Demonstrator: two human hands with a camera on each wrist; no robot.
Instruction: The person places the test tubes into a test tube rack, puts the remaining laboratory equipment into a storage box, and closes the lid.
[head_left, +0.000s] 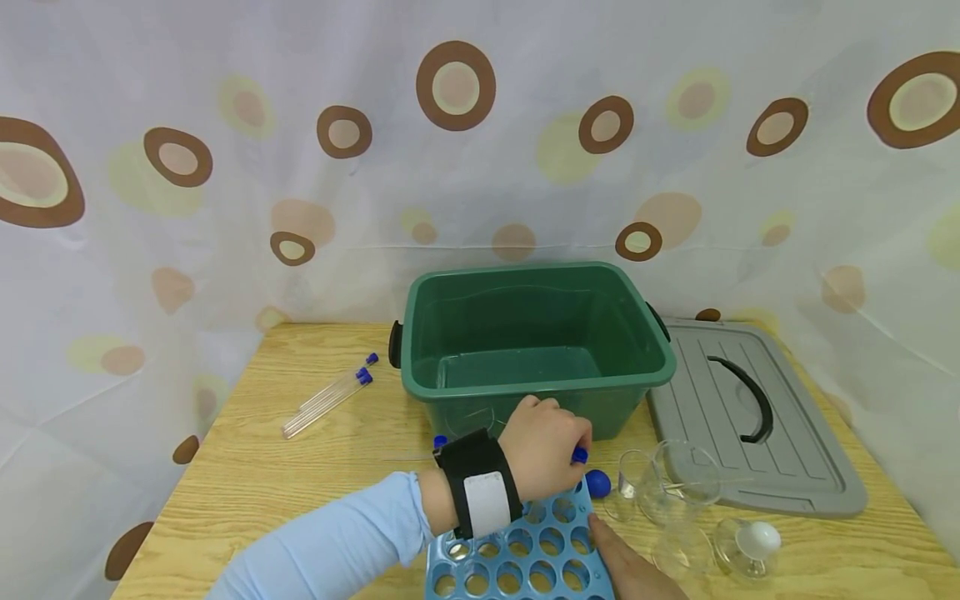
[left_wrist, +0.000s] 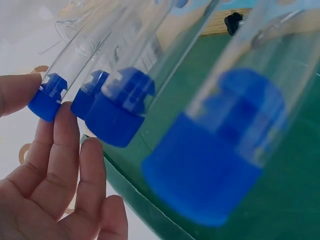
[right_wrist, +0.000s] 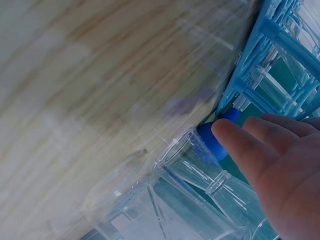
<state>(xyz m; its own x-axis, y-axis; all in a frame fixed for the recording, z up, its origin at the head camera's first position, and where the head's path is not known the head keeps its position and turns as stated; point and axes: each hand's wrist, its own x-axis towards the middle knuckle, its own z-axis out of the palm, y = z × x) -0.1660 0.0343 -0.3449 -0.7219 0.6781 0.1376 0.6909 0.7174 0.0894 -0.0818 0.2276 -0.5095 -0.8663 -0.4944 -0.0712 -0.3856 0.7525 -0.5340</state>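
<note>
My left hand reaches over the far right part of a light blue test tube rack. Its thumb and fingers pinch the blue cap of a clear test tube, as the left wrist view shows. More blue-capped test tubes line up beside it in that view. Another blue cap shows just past the left wrist strap. My right hand lies against the rack's right side, fingers extended in the right wrist view. A round blue bulb sits close by the rack's right far corner.
Behind the rack stands a green bin, with its grey lid lying to the right. Clear glassware and a glass piece with a white cap crowd the right front. Several capped test tubes lie at the left.
</note>
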